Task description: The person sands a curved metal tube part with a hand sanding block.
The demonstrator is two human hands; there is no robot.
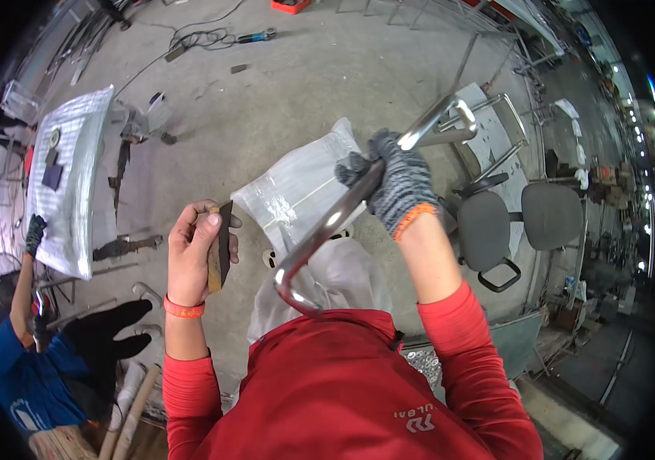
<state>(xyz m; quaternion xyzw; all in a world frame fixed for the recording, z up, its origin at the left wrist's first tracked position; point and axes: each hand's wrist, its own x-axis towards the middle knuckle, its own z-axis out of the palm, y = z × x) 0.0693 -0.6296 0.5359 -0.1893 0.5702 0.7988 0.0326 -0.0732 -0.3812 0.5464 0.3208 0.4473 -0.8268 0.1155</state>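
At far left, a person in a blue shirt (40, 376) reaches to a pale, plastic-wrapped flat bundle (74, 211); at centre left, the bare left hand (193, 249) grasps a dark, yellow-sided block (225, 245) — seemingly angled to face its dark side rightward; a white wrapped package (297, 184) lies mid-frame; across it, from lower centre to upper right, runs a shiny, bent metal tube (335, 221); the right hand (403, 176), gloved in grey knit, has its fingers clenched round the tube — probably mid-length for balance.
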